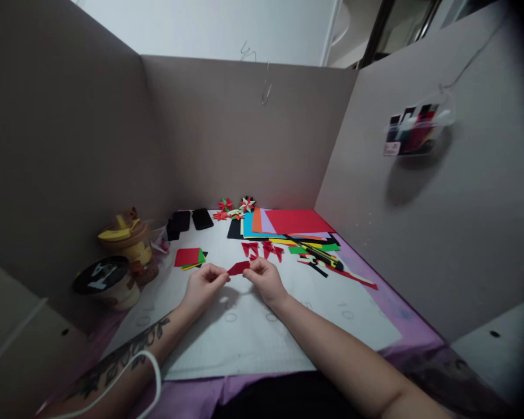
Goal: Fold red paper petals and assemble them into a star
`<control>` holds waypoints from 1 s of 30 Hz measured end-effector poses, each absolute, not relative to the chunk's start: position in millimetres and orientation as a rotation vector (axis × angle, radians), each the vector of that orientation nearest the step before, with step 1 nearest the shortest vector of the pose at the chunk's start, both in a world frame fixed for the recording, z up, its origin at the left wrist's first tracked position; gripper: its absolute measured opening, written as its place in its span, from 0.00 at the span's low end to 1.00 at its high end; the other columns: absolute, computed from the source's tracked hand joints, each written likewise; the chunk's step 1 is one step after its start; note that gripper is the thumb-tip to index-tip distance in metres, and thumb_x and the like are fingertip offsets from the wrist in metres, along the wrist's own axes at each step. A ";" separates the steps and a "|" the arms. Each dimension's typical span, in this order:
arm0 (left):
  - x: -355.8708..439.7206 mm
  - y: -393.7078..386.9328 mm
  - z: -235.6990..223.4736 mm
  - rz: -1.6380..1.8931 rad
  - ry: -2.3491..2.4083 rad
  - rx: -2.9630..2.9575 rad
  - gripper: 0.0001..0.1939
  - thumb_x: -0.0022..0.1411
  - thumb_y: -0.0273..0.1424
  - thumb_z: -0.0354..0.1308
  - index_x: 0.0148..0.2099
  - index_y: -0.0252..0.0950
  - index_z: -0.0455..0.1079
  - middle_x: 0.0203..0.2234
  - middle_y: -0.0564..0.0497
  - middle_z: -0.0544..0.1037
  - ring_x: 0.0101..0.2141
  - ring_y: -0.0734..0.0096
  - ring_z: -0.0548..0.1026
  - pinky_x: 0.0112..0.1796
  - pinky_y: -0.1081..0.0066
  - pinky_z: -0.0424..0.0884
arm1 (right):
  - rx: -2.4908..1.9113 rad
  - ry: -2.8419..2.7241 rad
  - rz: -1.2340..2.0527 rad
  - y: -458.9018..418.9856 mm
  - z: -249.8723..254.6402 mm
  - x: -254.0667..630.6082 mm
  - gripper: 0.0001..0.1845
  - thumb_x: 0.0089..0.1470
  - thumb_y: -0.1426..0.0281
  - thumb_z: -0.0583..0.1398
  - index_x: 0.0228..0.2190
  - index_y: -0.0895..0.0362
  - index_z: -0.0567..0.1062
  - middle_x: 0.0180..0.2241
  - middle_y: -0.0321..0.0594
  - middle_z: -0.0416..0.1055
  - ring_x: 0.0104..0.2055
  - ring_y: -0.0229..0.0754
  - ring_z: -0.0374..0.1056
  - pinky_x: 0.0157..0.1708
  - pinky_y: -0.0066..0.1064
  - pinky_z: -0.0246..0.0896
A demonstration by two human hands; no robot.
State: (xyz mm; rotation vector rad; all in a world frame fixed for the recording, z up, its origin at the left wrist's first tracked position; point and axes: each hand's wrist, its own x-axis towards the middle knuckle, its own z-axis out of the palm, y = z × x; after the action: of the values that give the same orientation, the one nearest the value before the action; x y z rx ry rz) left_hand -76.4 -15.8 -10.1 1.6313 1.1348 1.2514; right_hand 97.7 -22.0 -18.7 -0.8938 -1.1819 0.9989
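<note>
Between my two hands a small folded piece of red paper point(239, 268) is held just above the white sheet on the table. My left hand point(206, 285) pinches its left end between thumb and fingertips. At the other end my right hand point(265, 280) grips it the same way. Right behind the right hand lie several folded red paper pieces point(271, 250). A small stack of coloured paper squares point(187, 257), red on top, rests beyond my left hand. Several folded paper stars point(247, 203) sit at the back of the table.
Large coloured paper sheets point(297, 221) are piled at the back right, with a yellow-and-black cutter knife point(327, 256) and paper strips point(362, 280) in front. Tubs point(117, 285) stand on the left. Grey partitions point(244, 134) enclose the table; a plastic pouch point(413, 134) hangs on the right one.
</note>
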 end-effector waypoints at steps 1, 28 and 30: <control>-76.4 -15.5 -10.7 1.249 1.132 1.628 0.07 0.50 0.33 0.60 0.27 0.34 0.70 0.23 0.52 0.76 0.26 0.73 0.72 0.28 0.75 0.66 | -0.894 -1.181 0.998 -21.8 -18.9 97.8 0.12 0.39 0.70 0.64 0.17 0.57 0.64 0.19 0.31 0.63 0.22 0.34 0.58 0.25 0.27 0.54; -73.1 -15.3 -9.4 1.272 1.070 1.533 0.10 0.48 0.34 0.61 0.22 0.34 0.67 0.25 0.50 0.76 0.27 0.72 0.72 0.30 0.74 0.66 | -0.884 -1.222 0.991 -26.1 -19.2 95.9 0.11 0.39 0.69 0.64 0.16 0.57 0.66 0.20 0.33 0.65 0.24 0.35 0.61 0.28 0.28 0.57; -72.9 -15.3 -9.3 1.271 1.068 1.536 0.10 0.48 0.34 0.61 0.22 0.34 0.67 0.25 0.50 0.76 0.27 0.72 0.72 0.29 0.74 0.66 | -0.884 -1.227 0.987 -26.5 -18.8 95.7 0.11 0.39 0.69 0.64 0.16 0.57 0.65 0.20 0.33 0.65 0.24 0.35 0.60 0.28 0.28 0.57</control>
State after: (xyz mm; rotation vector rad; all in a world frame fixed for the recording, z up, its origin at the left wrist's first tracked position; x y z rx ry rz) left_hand -72.9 -15.3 -9.3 1.5357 1.0681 1.2711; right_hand 95.7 -26.5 -18.8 -0.8845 -1.2268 0.9870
